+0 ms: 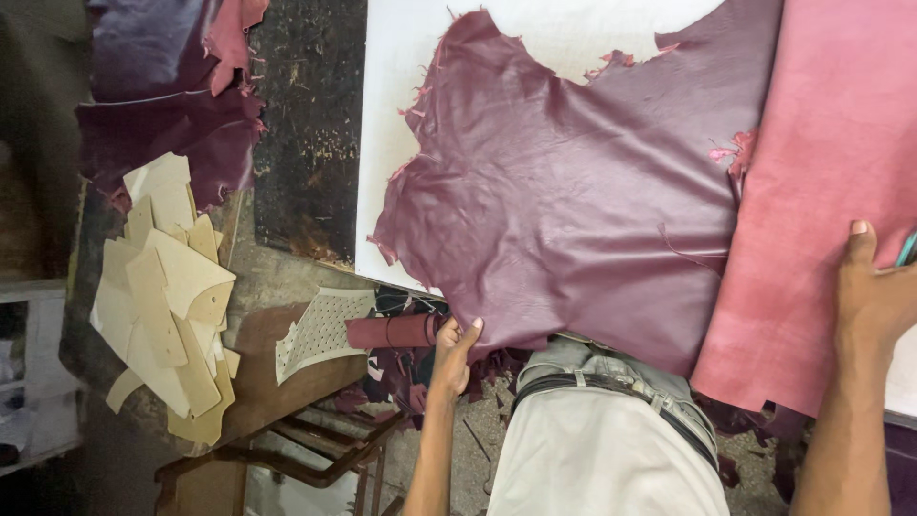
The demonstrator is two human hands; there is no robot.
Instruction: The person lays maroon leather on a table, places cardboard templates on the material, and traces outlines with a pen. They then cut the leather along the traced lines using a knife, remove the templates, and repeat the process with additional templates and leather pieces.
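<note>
cream card patterns (pixel 167 296) lay far left. left hand (pixel 454 354) pinched the maroon hide's (pixel 564 201) near edge, fingers closed on it; right hand (pixel 874 296) gripped the pink underside fold (pixel 821 172). hide covered the white tabletop (pixel 401 96). best pulled evenly, flat, unwrinkled.

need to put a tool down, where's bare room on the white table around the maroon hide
Bare white table shows left of the maroon hide, and a strip above its ragged top edge. The pink hide covers the right. The side bench holding the tan patterns is crowded.

Hide (pixel 564 201) on board (pixel 392 115); templates (pixel 172 296) far left.
</note>
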